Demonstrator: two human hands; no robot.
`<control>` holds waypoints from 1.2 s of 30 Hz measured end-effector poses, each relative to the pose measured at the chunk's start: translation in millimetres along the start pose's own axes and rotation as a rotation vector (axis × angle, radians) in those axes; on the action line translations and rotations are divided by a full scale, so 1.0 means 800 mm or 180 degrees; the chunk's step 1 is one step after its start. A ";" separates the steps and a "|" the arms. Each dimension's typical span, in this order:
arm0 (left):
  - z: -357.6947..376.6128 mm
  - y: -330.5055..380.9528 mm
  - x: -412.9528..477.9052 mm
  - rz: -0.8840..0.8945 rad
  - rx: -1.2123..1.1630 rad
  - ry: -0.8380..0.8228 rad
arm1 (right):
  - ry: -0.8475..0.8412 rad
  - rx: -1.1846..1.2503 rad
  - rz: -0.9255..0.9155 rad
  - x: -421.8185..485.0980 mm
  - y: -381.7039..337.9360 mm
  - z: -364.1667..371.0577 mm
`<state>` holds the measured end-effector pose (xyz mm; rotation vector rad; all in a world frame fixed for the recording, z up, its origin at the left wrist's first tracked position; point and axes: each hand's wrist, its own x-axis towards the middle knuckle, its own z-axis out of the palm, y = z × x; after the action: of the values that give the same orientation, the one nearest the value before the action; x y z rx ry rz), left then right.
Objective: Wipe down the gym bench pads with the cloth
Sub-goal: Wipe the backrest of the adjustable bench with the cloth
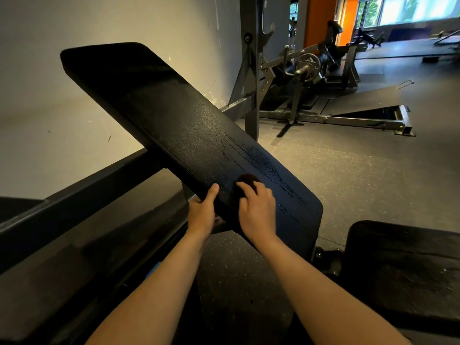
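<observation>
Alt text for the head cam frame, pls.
A person's right hand holds a dark cloth against the lower end of an inclined black bench back pad, wet streaks beside it, while the left hand grips the pad's edge. A seat pad sits lower right; a plate-loaded machine stands behind.

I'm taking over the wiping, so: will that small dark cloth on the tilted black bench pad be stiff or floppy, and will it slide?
Probably floppy: the small dark cloth bunches into a wad under the right hand. It likely glides easily, since wet streaks shine on the tilted black bench pad beside it.
</observation>
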<state>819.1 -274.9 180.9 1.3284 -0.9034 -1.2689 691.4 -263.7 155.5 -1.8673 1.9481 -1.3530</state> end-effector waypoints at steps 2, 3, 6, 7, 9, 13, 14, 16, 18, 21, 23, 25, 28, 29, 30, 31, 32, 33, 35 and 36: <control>0.000 0.000 -0.001 -0.0055 0.0037 0.0076 | 0.0116 -0.0063 0.0192 -0.018 0.020 -0.006; 0.001 0.000 -0.003 -0.0056 0.0066 0.0087 | 0.0165 -0.0018 0.0331 -0.025 0.025 -0.008; 0.000 0.002 -0.005 -0.0044 0.0087 0.0066 | 0.0226 0.0294 0.0607 -0.028 0.024 -0.010; 0.000 0.002 -0.004 -0.0036 0.0083 0.0037 | 0.0219 0.0439 0.0605 -0.024 0.018 -0.009; -0.002 0.002 -0.002 -0.0008 0.0074 -0.0015 | 0.0115 0.0630 0.0315 -0.006 -0.003 -0.006; -0.003 0.005 -0.006 0.0021 0.0079 -0.0116 | -0.0341 0.0657 -0.0501 0.050 -0.055 0.018; -0.003 0.008 -0.007 -0.0006 0.0073 -0.0149 | -0.0448 0.0657 -0.0649 0.064 -0.065 0.026; -0.001 0.012 -0.008 -0.0064 0.0013 -0.0191 | -0.0605 0.0644 -0.0820 0.091 -0.076 0.035; -0.001 0.015 -0.006 -0.0110 -0.0049 -0.0199 | -0.0728 0.0647 -0.0788 0.107 -0.075 0.035; -0.001 0.014 -0.004 -0.0053 -0.0020 -0.0170 | -0.0562 0.0549 -0.0489 0.103 -0.058 0.031; 0.000 0.010 -0.004 0.0015 0.0026 -0.0108 | -0.0210 0.0407 -0.0185 0.083 -0.039 0.026; 0.002 0.007 -0.006 0.0053 0.0049 -0.0010 | -0.0001 0.0318 0.0100 0.054 -0.019 0.017; 0.005 0.004 -0.004 0.0029 0.0048 0.0044 | 0.0088 0.0273 0.0300 0.020 -0.002 0.006; 0.005 0.004 -0.003 0.0005 0.0015 0.0044 | 0.0055 0.0328 0.0302 0.017 -0.001 0.005; 0.005 0.003 -0.002 -0.0013 -0.0002 0.0048 | 0.0009 0.0406 0.0273 0.019 -0.002 0.005; 0.005 0.002 -0.001 -0.0011 -0.0023 0.0041 | -0.0046 0.0481 0.0200 0.028 -0.005 0.006; 0.004 0.000 0.001 -0.0023 -0.0034 0.0019 | -0.0115 0.0544 0.0097 0.041 -0.011 0.009; 0.002 -0.001 0.002 -0.0047 -0.0036 -0.0016 | -0.0199 0.0599 -0.0022 0.057 -0.019 0.012; 0.000 0.001 0.004 -0.0099 -0.0005 -0.0062 | -0.0404 0.0760 -0.0253 0.093 -0.045 0.023; -0.001 0.003 0.005 -0.0135 0.0033 -0.0074 | -0.0511 0.0879 -0.0320 0.110 -0.060 0.027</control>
<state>821.1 -278.9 182.2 1.3496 -0.9033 -1.3162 720.3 -341.3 215.7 -1.8940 1.5247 -1.3701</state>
